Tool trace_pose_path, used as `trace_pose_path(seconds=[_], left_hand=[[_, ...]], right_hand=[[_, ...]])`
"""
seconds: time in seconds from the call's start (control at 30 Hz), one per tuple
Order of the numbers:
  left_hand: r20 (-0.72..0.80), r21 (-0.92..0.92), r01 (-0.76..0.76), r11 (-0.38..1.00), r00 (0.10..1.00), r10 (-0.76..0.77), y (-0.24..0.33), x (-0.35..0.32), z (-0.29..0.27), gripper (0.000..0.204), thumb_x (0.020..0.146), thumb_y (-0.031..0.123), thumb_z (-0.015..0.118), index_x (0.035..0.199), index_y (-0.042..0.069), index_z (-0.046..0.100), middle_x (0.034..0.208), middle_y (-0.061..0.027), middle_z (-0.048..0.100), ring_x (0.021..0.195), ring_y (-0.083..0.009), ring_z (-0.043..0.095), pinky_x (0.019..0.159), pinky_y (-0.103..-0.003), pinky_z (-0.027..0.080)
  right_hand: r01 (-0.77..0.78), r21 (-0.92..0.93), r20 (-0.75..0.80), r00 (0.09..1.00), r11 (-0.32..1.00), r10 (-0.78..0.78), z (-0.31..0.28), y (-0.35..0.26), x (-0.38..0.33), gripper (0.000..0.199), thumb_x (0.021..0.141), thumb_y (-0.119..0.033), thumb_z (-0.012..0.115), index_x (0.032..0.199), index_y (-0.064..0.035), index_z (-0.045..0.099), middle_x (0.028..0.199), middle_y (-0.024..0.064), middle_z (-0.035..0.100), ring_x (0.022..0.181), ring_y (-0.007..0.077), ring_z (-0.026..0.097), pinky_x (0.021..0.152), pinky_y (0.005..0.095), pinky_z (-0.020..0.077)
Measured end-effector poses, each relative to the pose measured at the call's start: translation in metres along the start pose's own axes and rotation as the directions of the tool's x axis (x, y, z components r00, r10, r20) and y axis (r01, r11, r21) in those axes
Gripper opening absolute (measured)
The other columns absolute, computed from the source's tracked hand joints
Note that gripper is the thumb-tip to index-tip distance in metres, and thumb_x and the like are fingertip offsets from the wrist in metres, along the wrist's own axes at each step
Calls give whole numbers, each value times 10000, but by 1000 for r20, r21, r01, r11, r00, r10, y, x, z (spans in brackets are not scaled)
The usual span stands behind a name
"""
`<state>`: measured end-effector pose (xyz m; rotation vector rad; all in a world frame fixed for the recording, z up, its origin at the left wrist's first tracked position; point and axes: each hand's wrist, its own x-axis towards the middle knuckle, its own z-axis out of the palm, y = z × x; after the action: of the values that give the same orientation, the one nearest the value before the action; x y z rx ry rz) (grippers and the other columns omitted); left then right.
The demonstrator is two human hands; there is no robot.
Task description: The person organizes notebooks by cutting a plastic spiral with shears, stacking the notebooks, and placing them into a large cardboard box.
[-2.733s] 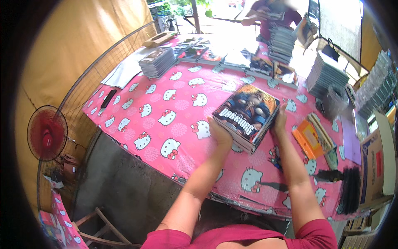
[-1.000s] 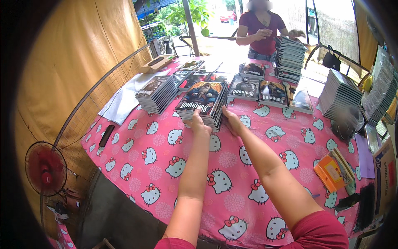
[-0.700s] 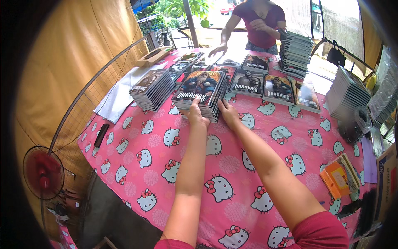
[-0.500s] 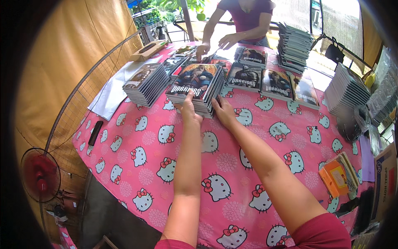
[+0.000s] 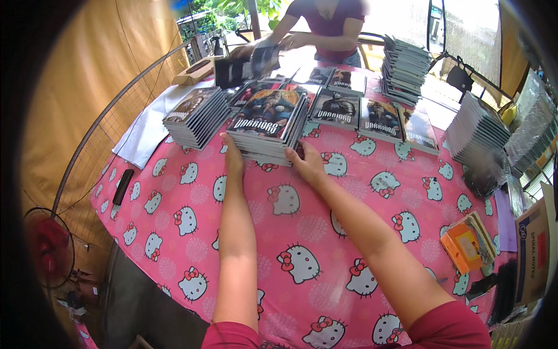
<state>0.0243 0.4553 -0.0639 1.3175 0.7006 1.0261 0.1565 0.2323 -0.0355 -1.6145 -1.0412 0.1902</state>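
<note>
A stack of spiral notebooks (image 5: 263,119) with an illustrated warrior cover lies before me on the pink cloth. My left hand (image 5: 233,156) holds its near left corner, with the fingers partly hidden along the side. At the near right corner my right hand (image 5: 308,163) presses on the edges, thumb on the front and fingers along the side. Between the two hands the stack is squared up fairly evenly. Left of it stands another notebook stack (image 5: 197,119), its layers leaning in steps. To the right lie low piles of notebooks, one with an armoured figure on the cover (image 5: 336,107).
Across the table a person (image 5: 325,26) in a dark red top handles blurred dark notebooks (image 5: 247,65). Tall notebook stacks stand at the back right (image 5: 404,72) and right (image 5: 479,128). An orange box (image 5: 465,244), a carton (image 5: 535,250) and a black cutter-like object (image 5: 122,186) lie nearer.
My left hand has moved from the front of the top cover to the stack's left side. My right hand stays at the right side. The other person has lifted notebooks at the far left.
</note>
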Motion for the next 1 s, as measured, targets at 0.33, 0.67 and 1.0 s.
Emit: trace_pose_path(seconds=[0.33, 0.67, 1.0], left_hand=[[145, -200, 39, 979, 989, -10, -18, 6, 49, 832, 890, 680, 194, 1344, 6, 374, 1337, -150, 436, 1228, -246, 399, 1054, -339, 245], [-328, 243, -373, 895, 837, 438, -8, 23, 7, 618, 903, 531, 432, 1286, 45, 428, 1296, -158, 465, 1224, -272, 422, 980, -429, 347], [651, 626, -744, 235, 664, 369, 6, -285, 160, 670, 823, 414, 580, 1356, 82, 349, 1426, -165, 303, 1332, -339, 252, 1054, -498, 216]], right_hand=[[96, -118, 26, 995, 988, -94, -35, 16, -4, 862, 730, -580, 636, 1198, 122, 461, 1120, 306, 546, 1062, 371, 546, 915, 411, 419], [305, -297, 561, 823, 905, -93, -261, -147, -284, 632, 796, -417, 646, 1286, -69, 454, 1278, 224, 464, 1129, 344, 504, 948, 428, 393], [-248, -832, -278, 960, 497, 13, -325, -136, -515, 184, 717, -105, 663, 882, -57, 597, 791, 77, 529, 773, 277, 510, 713, 402, 366]])
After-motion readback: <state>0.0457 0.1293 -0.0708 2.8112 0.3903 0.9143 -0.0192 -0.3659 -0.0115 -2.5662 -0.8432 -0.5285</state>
